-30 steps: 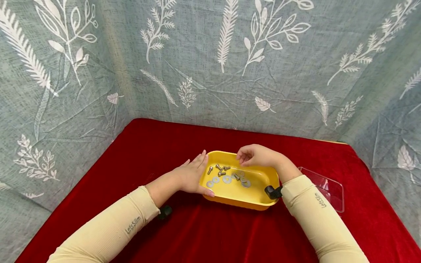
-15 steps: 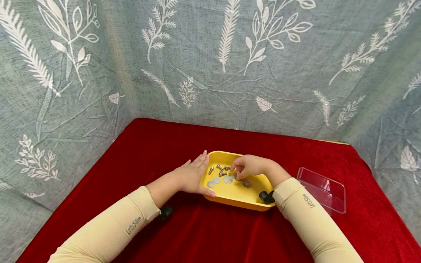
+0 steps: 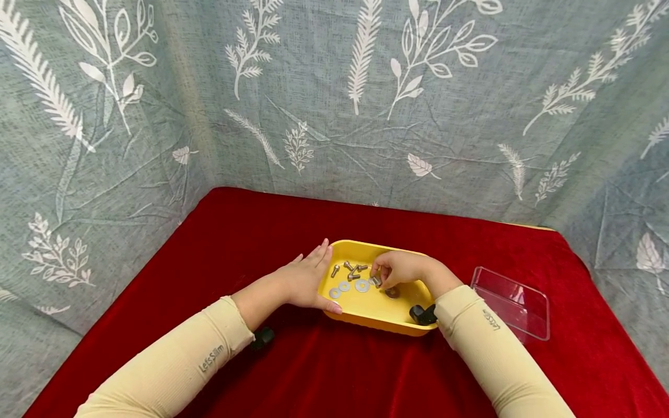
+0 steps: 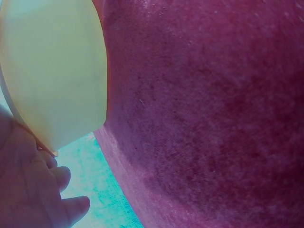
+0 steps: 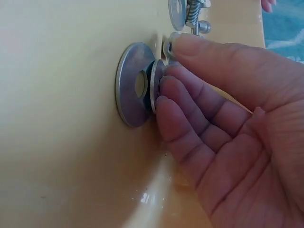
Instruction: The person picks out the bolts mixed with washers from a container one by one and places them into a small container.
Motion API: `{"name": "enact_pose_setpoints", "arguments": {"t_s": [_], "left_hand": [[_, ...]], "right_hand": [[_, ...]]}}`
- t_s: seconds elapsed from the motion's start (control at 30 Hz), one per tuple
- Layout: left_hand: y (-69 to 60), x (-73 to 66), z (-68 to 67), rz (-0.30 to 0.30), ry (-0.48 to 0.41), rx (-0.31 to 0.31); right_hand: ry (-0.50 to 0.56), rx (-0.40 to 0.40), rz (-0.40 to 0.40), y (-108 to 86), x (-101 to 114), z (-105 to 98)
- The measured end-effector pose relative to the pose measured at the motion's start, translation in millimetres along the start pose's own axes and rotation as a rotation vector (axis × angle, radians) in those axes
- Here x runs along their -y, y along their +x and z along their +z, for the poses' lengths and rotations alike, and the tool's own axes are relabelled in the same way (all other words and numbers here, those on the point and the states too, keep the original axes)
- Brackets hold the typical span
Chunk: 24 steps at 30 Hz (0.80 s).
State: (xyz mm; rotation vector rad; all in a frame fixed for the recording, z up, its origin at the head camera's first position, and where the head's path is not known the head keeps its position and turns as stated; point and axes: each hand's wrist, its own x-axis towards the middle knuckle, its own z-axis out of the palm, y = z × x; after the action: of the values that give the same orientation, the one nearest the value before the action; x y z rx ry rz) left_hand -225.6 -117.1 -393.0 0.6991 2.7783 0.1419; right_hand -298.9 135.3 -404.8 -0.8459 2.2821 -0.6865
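The yellow tray (image 3: 376,323) holds several silver bolts (image 3: 353,277) and flat washers (image 3: 344,287). My left hand (image 3: 305,283) lies with fingers spread along its left wall, thumb over the near rim; the left wrist view shows that hand (image 4: 26,183) beside the tray's outer wall (image 4: 57,71). Inside the tray, my right hand (image 3: 405,268) pinches a short bolt (image 3: 375,281) between thumb and fingertips. In the right wrist view, the curled lower fingers of that hand (image 5: 232,114) touch a small washer (image 5: 156,85), with a larger washer (image 5: 126,88) beside it.
A clear plastic box (image 3: 514,310) sits right of the tray on the red cloth (image 3: 292,215), partly behind the right sleeve. Dark wrist devices show at both wrists, the right one (image 3: 422,315) over the tray's right end. A patterned curtain (image 3: 324,145) hangs behind.
My right hand has moved down and left from the tray's far rim into the tray, its fingertips now on a bolt. My left hand stays in place.
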Motion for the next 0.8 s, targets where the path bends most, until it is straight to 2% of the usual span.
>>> {"name": "enact_pose_setpoints", "arguments": {"t_s": [0.4,0.8], "left_hand": [[2.1,0.2,1.4,-0.017,0.007,0.009],[1.2,-0.5,0.0,0.001,-0.011,-0.007]], "right_hand": [[0.092,0.004,0.013,5.6,-6.9,5.1],[0.082,0.000,0.038,7.9,-6.6,5.8]]}}
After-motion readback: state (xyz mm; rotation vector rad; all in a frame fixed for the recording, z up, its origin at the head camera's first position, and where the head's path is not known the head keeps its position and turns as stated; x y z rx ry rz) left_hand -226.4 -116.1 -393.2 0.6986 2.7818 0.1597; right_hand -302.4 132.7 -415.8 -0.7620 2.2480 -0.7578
